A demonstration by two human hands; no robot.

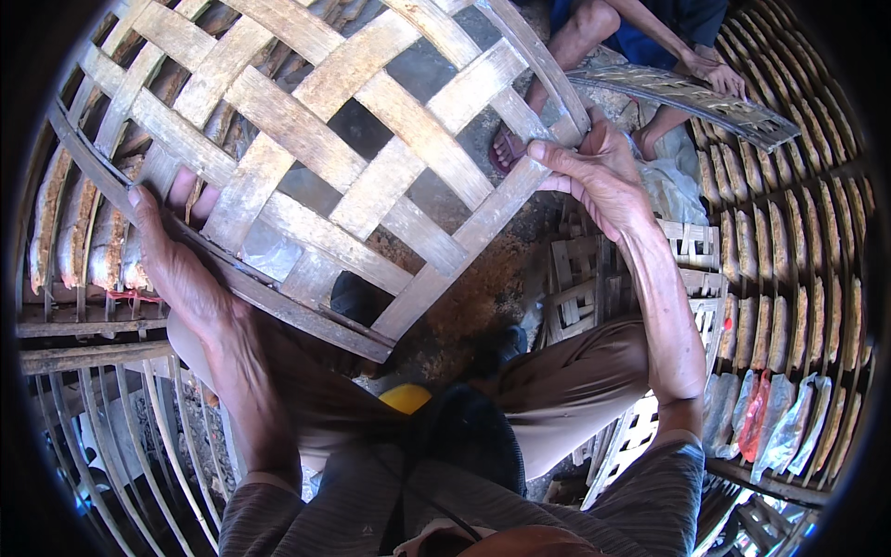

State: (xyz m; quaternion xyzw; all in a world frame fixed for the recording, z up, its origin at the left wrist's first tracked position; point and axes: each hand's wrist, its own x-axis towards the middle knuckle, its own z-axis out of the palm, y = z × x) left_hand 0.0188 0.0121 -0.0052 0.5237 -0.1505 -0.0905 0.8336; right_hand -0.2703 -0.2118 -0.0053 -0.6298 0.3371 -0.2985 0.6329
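Clamps the left edge of a woven panel (371, 190) in the left hand (186, 269) and its right corner in the right hand (608, 176), 2 hands well apart. Holds it above brown trousers (575, 371), near a co-worker's hand (713, 72) on a narrower panel (664, 86).

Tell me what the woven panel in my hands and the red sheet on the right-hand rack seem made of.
Woven panel: probably split bamboo or thin wood, apparently unpainted; its flat tan strips show lengthwise streaks and grey patches. Red sheet: likely thin plastic film, somewhat glossy; it looks crinkled, with pale highlights.
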